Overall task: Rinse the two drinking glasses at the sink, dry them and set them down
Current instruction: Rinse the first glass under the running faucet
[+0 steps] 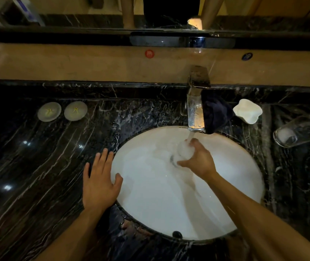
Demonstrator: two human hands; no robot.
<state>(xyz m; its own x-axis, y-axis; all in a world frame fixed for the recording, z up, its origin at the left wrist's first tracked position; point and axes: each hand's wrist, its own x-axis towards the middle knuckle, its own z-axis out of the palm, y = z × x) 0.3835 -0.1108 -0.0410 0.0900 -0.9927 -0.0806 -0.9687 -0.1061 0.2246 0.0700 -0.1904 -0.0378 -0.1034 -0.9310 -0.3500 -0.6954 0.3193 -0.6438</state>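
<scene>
My right hand (199, 159) grips a clear drinking glass (184, 150) inside the white sink basin (150, 194), right under the running stream from the chrome tap (195, 112). Water pours into the glass. My left hand (99, 178) rests flat with spread fingers on the dark marble counter, its thumb over the basin's left rim. A second clear glass (297, 131) lies on its side on the counter at the far right, away from both hands.
A dark cloth (216, 112) hangs beside the tap. A white wavy dish (247, 111) stands to its right. Two round white lids (49, 111) lie on the counter's back left. A mirror and a ledge run along the back wall.
</scene>
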